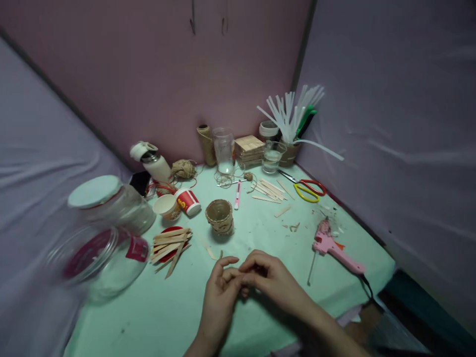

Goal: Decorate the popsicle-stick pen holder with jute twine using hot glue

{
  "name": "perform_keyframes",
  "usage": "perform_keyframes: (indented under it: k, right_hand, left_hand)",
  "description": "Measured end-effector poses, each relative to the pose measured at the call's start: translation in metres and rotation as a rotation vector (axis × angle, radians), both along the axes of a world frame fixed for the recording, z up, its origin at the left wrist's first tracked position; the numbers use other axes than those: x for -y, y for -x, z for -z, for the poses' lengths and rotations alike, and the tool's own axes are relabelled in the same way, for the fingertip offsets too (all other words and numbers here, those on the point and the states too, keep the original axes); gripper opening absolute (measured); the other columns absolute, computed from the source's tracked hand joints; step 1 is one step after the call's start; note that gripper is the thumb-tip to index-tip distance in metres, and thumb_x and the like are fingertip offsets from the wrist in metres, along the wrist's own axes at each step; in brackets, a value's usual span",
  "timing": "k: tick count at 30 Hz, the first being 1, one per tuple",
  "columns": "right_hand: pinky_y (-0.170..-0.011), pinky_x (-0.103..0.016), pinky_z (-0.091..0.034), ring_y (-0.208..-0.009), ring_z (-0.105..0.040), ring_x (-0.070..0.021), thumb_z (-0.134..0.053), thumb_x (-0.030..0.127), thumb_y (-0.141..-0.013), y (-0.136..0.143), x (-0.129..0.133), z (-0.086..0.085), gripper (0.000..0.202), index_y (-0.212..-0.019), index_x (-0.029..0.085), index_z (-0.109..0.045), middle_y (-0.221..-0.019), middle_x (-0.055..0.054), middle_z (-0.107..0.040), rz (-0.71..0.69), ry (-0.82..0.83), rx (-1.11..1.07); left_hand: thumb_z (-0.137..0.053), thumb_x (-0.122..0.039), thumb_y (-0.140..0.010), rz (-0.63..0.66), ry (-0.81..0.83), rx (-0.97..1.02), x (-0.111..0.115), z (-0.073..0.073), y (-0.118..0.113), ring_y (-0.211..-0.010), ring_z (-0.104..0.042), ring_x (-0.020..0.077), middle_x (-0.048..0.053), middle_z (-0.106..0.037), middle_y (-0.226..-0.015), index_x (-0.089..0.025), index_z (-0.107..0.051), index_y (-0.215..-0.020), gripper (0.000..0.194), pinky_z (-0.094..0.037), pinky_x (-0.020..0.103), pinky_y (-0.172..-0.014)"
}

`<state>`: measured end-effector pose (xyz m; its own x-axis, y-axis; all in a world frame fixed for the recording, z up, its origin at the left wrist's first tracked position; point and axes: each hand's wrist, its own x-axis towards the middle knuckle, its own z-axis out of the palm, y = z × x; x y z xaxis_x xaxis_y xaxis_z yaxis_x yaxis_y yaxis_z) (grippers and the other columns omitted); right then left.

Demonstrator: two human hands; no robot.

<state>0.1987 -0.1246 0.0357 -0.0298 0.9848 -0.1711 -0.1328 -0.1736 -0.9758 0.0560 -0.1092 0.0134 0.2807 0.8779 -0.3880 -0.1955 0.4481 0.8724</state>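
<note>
My left hand [224, 285] and my right hand [268, 275] meet over the front of the table, fingertips pinched together. Whatever lies between the fingers is too small or too hidden to make out. Just beyond them stands a small twine-wrapped cup [222, 228], upright, touched by neither hand. Left of the hands, wooden craft sticks [171, 245] are heaped on a red lid. A pink glue gun [334, 248] rests at the right, its nozzle toward the back. Behind the cup lies a pink cutter [237, 195].
Large clear jars [126, 208] crowd the left side, near paper cups [188, 202]. Along the back are a twine ball [183, 169], a glass jar [223, 153], a water cup [272, 159] and glue sticks [290, 119] in a holder. Scissors [305, 188] and loose sticks [268, 190] lie at back right.
</note>
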Motion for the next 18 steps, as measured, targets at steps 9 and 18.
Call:
perform_keyframes:
  k: [9,18]
  right_hand:
    - [-0.06,-0.027,-0.041,-0.06,-0.048,-0.014,-0.064,0.037,-0.083,-0.047,-0.007,0.024,0.028,-0.061,0.021,-0.057,-0.062,0.003,-0.05,0.114,-0.083,-0.056]
    - [-0.057,-0.027,-0.038,-0.057,-0.044,-0.0142,-0.061,0.043,-0.086,-0.059,0.001,0.021,0.033,-0.061,0.022,-0.054,-0.06,0.002,-0.047,0.098,-0.129,-0.076]
  left_hand:
    - [-0.069,-0.041,-0.079,0.161,-0.006,-0.183,0.0,-0.03,-0.039,-0.049,-0.051,0.0091,0.003,-0.067,-0.07,-0.017,-0.057,-0.104,0.037,-0.035,0.021,-0.047]
    - [-0.086,-0.026,-0.057,-0.614,-0.336,-0.538,-0.041,-0.019,-0.03,-0.11,-0.057,0.0226,0.01,-0.056,-0.122,-0.021,-0.053,-0.11,0.063,-0.045,0.034,-0.095]
